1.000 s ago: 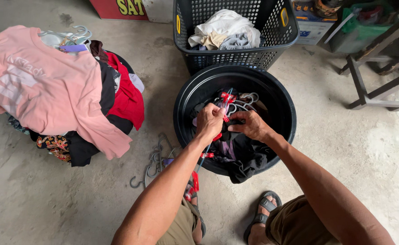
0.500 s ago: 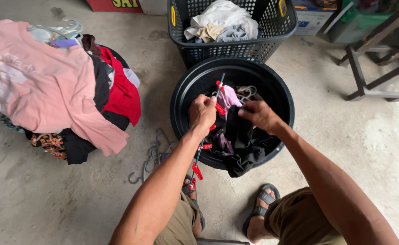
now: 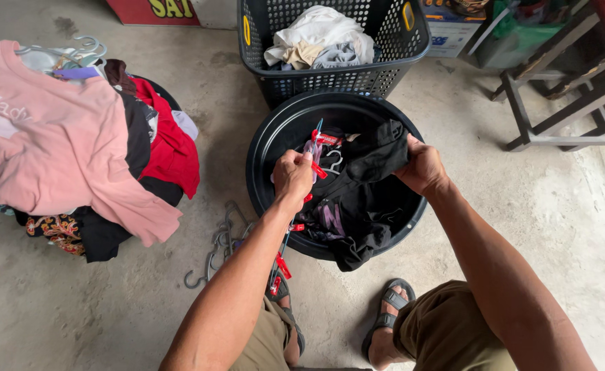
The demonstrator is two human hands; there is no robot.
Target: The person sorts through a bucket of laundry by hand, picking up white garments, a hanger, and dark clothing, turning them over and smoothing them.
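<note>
Concrete floor [image 3: 55, 309], outdoor wash area. Head view: left hand [image 3: 293, 177] is fisted around hangers with red clips [image 3: 319, 148]; right hand [image 3: 422, 167] pinches a black garment [image 3: 371, 165] lifted over the black tub [image 3: 268, 148]. Dark clothes remain in the tub. Pile of clothes [image 3: 62, 151] on the left, loose hangers [image 3: 216, 247] on the floor, mesh basket [image 3: 391, 34] beyond. Judged: sorting is partly done.
</note>
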